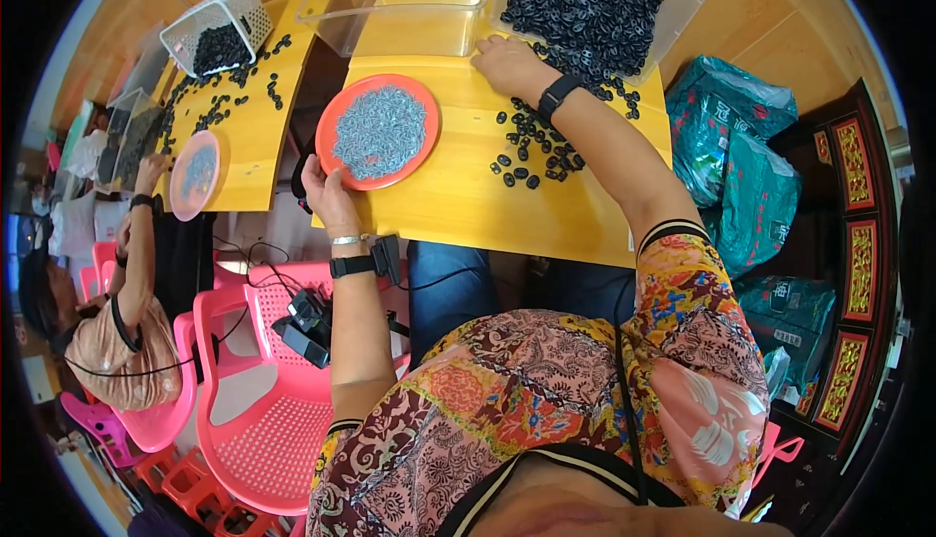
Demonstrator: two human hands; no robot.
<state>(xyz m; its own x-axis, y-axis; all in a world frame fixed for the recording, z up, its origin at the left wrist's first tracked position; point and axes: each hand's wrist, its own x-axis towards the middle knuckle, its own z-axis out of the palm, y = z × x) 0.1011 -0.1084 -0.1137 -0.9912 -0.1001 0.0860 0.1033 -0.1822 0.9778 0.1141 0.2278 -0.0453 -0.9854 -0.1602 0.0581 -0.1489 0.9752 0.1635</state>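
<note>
A round red plate (425, 147) filled with small silvery metal pieces (380, 127) rests on the yellow table (458, 210). My left hand (330, 198) is at the plate's near left rim, thumb and fingers closed against its edge. Farther right, my right hand (514, 67) is low over the table, just in front of the clear bins, with its fingers bent together. What lies under those fingertips is hidden. Loose black oval plastic pieces (531, 132) are scattered below my right wrist. Many more black pieces (580, 10) fill a clear bin (682, 0) at the far right.
Another clear bin (414, 30) stands behind the plate. At a second table on the left, a co-worker's hand (151, 171) is near a pink plate (195, 176); a white basket (255, 20) spills black pieces there. Green bags (731, 166) stand right; a pink chair (263, 371) stands left.
</note>
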